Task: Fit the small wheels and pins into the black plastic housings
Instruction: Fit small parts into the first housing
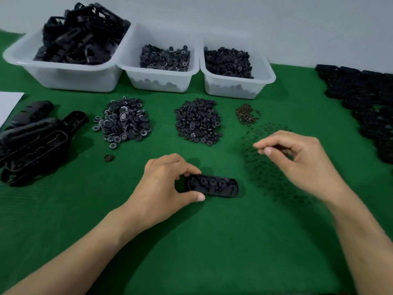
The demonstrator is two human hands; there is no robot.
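Note:
A black plastic housing (214, 185) lies flat on the green mat, with three small wheels seated in it. My left hand (163, 188) pinches its left end between thumb and fingers. My right hand (297, 158) hovers over the scattered dark pins (265, 177), thumb and forefinger pressed together; a pin between them is too small to make out. Two piles of loose wheels sit further back: toothed ones (123, 122) and plain black ones (197, 122).
Three white bins stand at the back: housings (70, 58), toothed wheels (161, 67), black wheels (234, 71). A small heap of brown screws (247, 113) lies behind the pins. Empty housings (32, 137) lie left, stacked housings (370, 107) right. One stray wheel (108, 157) lies alone.

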